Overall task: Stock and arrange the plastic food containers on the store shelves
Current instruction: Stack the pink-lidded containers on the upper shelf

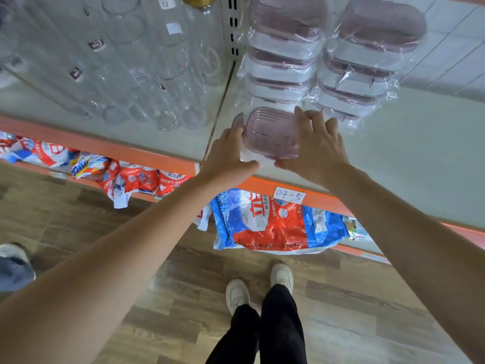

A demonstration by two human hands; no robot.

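Both hands grip one container (270, 132) from either side, left hand (228, 153) and right hand (317, 145) curled round it, just before the wrapped stack (283, 56), long axis pointing toward it.

A shop: orange-edged shelves (162, 164) with a handwritten tag (289, 195), stacked wrapped containers (283, 56) and detergent bags (273, 222).

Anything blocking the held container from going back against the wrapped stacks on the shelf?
Nothing visible. The left hand and right hand grip the pink-lidded container near the shelf front edge, directly in front of the left wrapped stack. Only a short strip of bare shelf separates them. The right wrapped stack stands beside, off the path.
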